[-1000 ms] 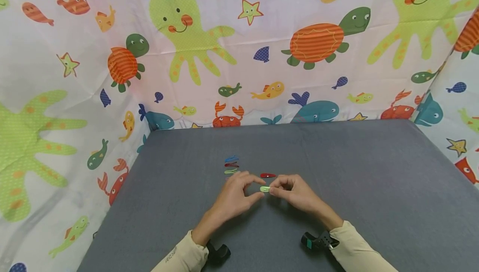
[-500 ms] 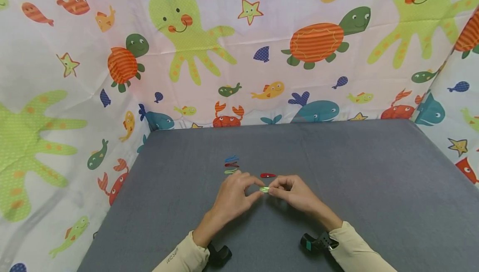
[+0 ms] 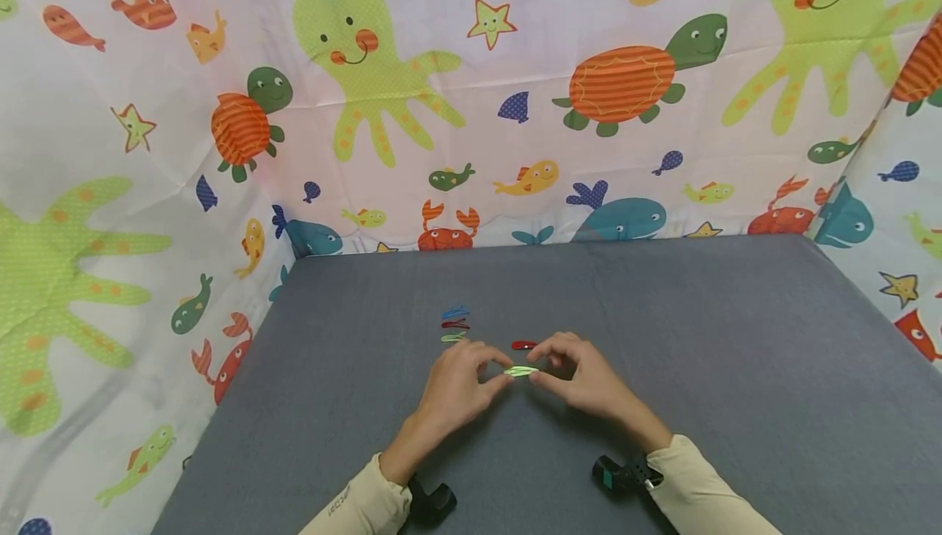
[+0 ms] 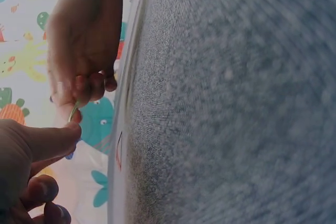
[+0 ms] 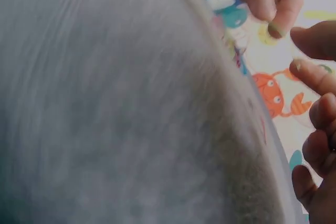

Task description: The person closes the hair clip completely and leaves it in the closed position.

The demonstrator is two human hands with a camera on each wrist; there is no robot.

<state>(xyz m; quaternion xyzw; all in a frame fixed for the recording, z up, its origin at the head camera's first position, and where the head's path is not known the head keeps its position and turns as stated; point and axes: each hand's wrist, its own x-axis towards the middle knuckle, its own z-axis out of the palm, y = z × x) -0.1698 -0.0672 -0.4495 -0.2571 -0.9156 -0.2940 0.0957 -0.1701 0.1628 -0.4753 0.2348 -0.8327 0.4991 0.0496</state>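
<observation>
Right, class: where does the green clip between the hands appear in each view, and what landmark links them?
Head: green clip, below centre, slightly right.
Left wrist: green clip, a thin sliver left of centre.
Right wrist: perhaps the greenish patch, upper right; too blurred to be sure.
Shared landmark: the left hand, below centre, lower left and top right respectively.

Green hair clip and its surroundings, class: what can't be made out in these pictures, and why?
- Green hair clip, left tip: head view, covered by the left hand.
- Contact between clip and right hand: head view, too small to tell.
- Grey surface behind the left hand: head view, blocked by that hand.
- Left sleeve: head view, cut off by bottom edge; lettering too small.
</observation>
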